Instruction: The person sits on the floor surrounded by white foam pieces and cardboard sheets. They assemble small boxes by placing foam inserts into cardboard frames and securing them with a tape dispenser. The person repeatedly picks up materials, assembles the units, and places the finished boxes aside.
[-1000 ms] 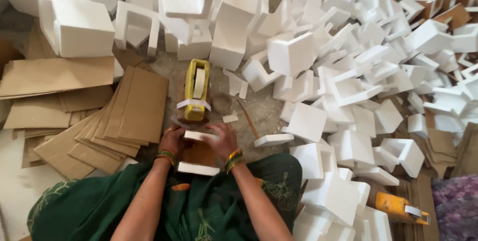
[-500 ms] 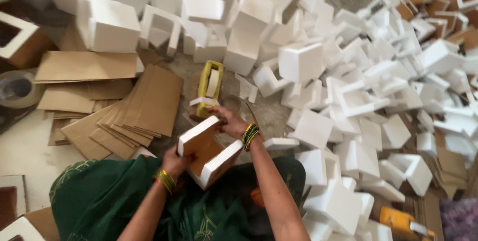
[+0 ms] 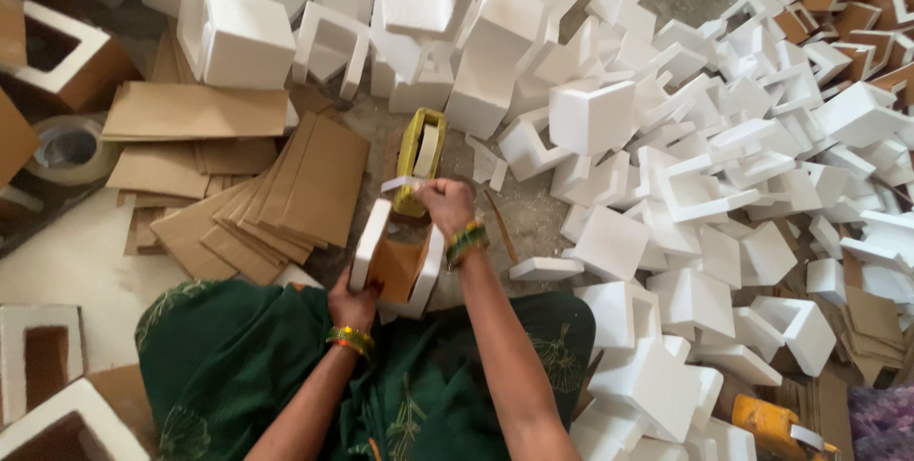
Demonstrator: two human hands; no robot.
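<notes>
Scattered white foam blocks (image 3: 724,204) and a stack of flat cardboard sheets (image 3: 276,194) cover the floor (image 3: 67,261) around a seated person in green cloth. Nearest, the left hand (image 3: 352,307) is closed under a foam-and-cardboard packing piece (image 3: 398,261) tilted above the lap, while the right hand (image 3: 446,204) pinches its top edge. Just beyond lies a yellow tape dispenser (image 3: 421,158).

Green patterned garment (image 3: 238,366), gold-green bangles (image 3: 466,240)
</notes>
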